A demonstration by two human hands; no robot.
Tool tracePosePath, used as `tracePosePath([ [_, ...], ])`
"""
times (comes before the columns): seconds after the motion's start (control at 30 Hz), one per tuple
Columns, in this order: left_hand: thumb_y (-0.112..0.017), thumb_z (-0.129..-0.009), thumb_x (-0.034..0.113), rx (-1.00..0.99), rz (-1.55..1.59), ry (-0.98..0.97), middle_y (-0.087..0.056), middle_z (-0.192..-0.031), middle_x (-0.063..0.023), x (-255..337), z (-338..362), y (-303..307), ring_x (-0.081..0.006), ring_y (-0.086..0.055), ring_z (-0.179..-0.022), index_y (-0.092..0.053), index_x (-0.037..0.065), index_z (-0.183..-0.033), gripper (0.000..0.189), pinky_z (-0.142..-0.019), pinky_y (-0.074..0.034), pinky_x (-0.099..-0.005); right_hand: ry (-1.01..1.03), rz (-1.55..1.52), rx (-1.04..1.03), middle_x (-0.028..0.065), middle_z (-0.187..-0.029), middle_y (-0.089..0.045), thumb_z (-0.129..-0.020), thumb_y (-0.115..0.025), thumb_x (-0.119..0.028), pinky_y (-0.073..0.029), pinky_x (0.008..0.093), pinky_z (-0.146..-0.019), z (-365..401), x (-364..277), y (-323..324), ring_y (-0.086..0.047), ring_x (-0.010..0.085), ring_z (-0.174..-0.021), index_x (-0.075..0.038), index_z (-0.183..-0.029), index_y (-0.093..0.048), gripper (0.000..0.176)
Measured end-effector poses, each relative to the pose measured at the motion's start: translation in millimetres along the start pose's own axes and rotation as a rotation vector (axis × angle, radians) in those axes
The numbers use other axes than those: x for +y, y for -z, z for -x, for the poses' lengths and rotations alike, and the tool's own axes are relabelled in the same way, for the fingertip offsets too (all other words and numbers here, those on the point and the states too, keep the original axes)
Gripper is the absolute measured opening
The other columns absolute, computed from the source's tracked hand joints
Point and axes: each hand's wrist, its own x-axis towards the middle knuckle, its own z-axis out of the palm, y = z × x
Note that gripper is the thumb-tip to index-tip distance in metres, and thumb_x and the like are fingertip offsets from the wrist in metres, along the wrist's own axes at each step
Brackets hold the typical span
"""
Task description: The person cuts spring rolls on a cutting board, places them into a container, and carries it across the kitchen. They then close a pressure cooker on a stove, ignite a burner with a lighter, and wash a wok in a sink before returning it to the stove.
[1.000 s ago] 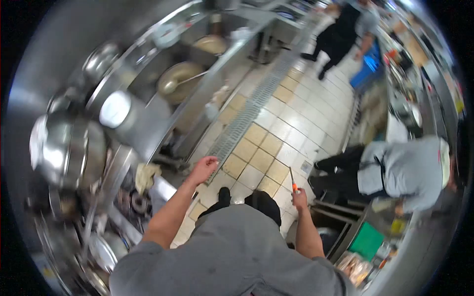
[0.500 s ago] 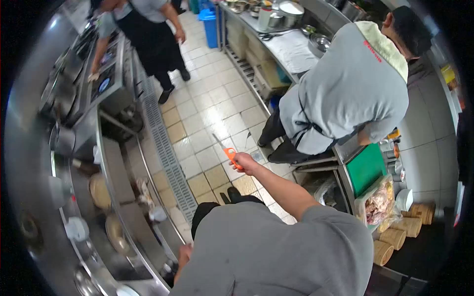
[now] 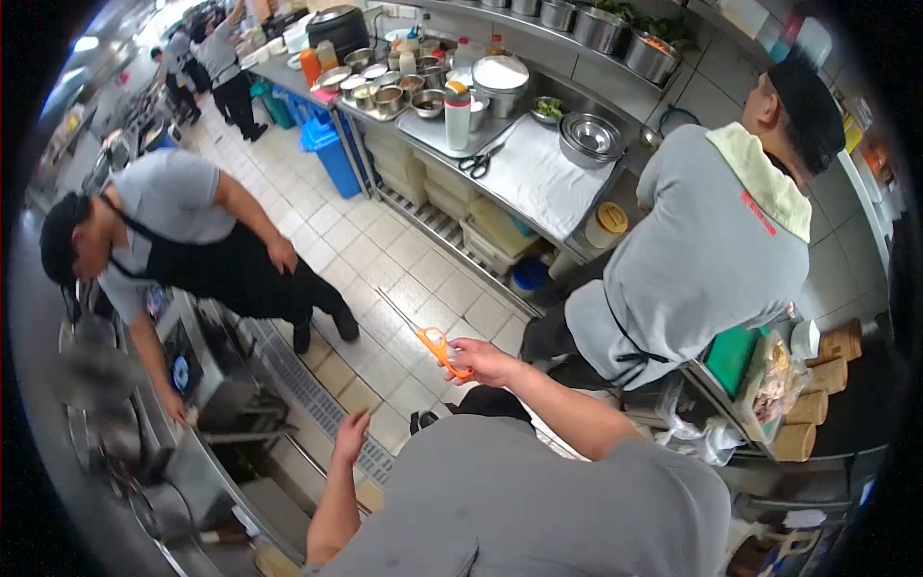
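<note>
Orange-handled scissors [image 3: 432,338] are in my right hand [image 3: 485,363], held out over the tiled floor in front of my body. My fingers are wrapped round the handles, and the thin metal blades point forward and to the left. On the other side, my left hand [image 3: 351,438] is raised at about waist height above the floor drain. Its fingers look loosely stretched and nothing shows in them. The left hand is nearest to the metal counter edge at my left.
A person in a black apron [image 3: 240,260] leans over a lit stove [image 3: 180,370] on the left. A person in grey [image 3: 707,231] stands close at my right. Ahead, a steel counter [image 3: 524,197] bears bowls, black scissors [image 3: 480,163] and a squeeze bottle [image 3: 457,120]. A blue bin [image 3: 332,159] stands beyond.
My view has lifted, showing more of the counter ahead. My left hand has come up from the left counter. My right hand still holds the scissors. The aproned person now bends lower over the stove.
</note>
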Motion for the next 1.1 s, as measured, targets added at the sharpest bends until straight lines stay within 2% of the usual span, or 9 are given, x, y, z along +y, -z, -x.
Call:
tracePosePath([
  [0.2,-0.059,-0.100,0.019,-0.722,-0.146,-0.573,-0.068,-0.108,-0.0043,317.3,-146.6,-93.9,-0.0134,-0.060,-0.103,-0.059,0.003,-0.133,0.037,-0.093,-0.048,-0.0320,0.233,-0.122,0.114,0.0126,-0.118,-0.065,-0.096,-0.063,-0.014,-0.060,0.0339,-0.079,-53.7,-107.2,16.2,-0.069,0.0234,-0.098,-0.001,-0.129,-0.048,0.038],
  [0.3,-0.058,-0.101,0.020,-0.835,-0.128,-0.611,-0.067,-0.110,-0.0055,384.6,-216.8,-143.9,-0.0142,-0.060,-0.104,-0.060,0.003,-0.129,0.032,-0.093,-0.049,-0.0306,0.350,-0.171,0.149,0.0140,-0.116,-0.065,-0.096,-0.064,-0.015,-0.060,0.0368,-0.078,-101.2,-150.9,52.7,-0.069,0.0232,-0.097,-0.001,-0.120,-0.051,0.030],
  [0.4,-0.056,-0.102,0.023,-0.807,0.064,-0.330,-0.064,-0.118,-0.0058,428.7,-267.4,-153.8,-0.0152,-0.060,-0.109,-0.057,0.002,-0.132,0.037,-0.096,-0.049,-0.0322,0.405,-0.142,0.245,0.0146,-0.112,-0.065,-0.097,-0.064,-0.016,-0.061,0.0386,-0.076,-158.2,-192.3,91.4,-0.069,0.0226,-0.096,-0.001,-0.116,-0.052,0.027],
  [0.6,-0.049,-0.104,0.036,-0.476,0.448,-0.421,-0.063,-0.114,-0.0111,532.8,-392.8,-78.6,-0.0254,-0.067,-0.101,-0.045,0.010,-0.138,0.043,-0.083,-0.060,-0.0435,0.207,0.268,0.318,0.0063,-0.107,-0.065,-0.100,-0.061,-0.027,-0.057,0.0315,-0.071,-226.3,-318.0,105.2,-0.067,0.0164,-0.090,-0.004,-0.127,-0.052,0.037],
  [0.73,-0.048,-0.105,0.035,-0.177,0.362,-0.552,-0.056,-0.097,-0.0062,690.9,-497.1,-6.9,-0.0197,-0.065,-0.073,-0.046,0.008,-0.129,0.036,-0.061,-0.062,-0.0362,0.266,0.520,0.487,0.0100,-0.107,-0.068,-0.098,-0.063,-0.025,-0.055,0.0314,-0.072,-281.9,-330.7,150.5,-0.066,0.0164,-0.090,-0.002,-0.123,-0.057,0.034],
  [0.8,-0.050,-0.103,0.033,-0.021,0.235,-0.724,-0.055,-0.094,-0.0058,763.7,-581.8,22.6,-0.0154,-0.063,-0.064,-0.048,0.007,-0.126,0.034,-0.057,-0.059,-0.0325,0.262,0.512,0.666,0.0014,-0.087,-0.064,-0.098,-0.063,-0.025,-0.052,0.0272,-0.066,-310.4,-315.6,180.4,-0.063,0.0112,-0.076,-0.004,-0.115,-0.061,0.027],
  [0.87,-0.056,-0.099,0.025,0.119,0.061,-0.755,-0.058,-0.094,-0.0105,845.6,-634.4,45.8,-0.0208,-0.066,-0.073,-0.049,0.006,-0.131,0.038,-0.065,-0.057,-0.0389,0.102,0.518,0.814,0.0122,-0.100,-0.071,-0.094,-0.067,-0.028,-0.054,0.0313,-0.075,-330.5,-286.8,216.2,-0.068,0.0172,-0.091,-0.001,-0.114,-0.063,0.034],
  [0.93,-0.058,-0.094,0.016,0.478,-0.186,-1.263,-0.060,-0.097,-0.0192,907.8,-731.9,59.6,-0.0326,-0.066,-0.087,-0.046,0.004,-0.140,0.048,-0.079,-0.054,-0.0456,0.046,0.854,1.071,0.0135,-0.094,-0.072,-0.089,-0.070,-0.032,-0.054,0.0345,-0.073,-345.3,-254.5,240.6,-0.070,0.0240,-0.085,0.000,-0.107,-0.066,0.037],
  [1.1,-0.061,-0.091,0.016,0.558,-0.646,-1.140,-0.060,-0.110,-0.0298,1080.1,-815.4,60.0,-0.0442,-0.062,-0.104,-0.048,0.007,-0.142,0.054,-0.089,-0.052,-0.0487,0.273,1.291,1.339,0.0149,-0.074,-0.070,-0.087,-0.064,-0.024,-0.056,0.0407,-0.059,-350.8,-182.3,234.0,-0.068,0.0300,-0.062,-0.001,-0.096,-0.068,0.025],
])
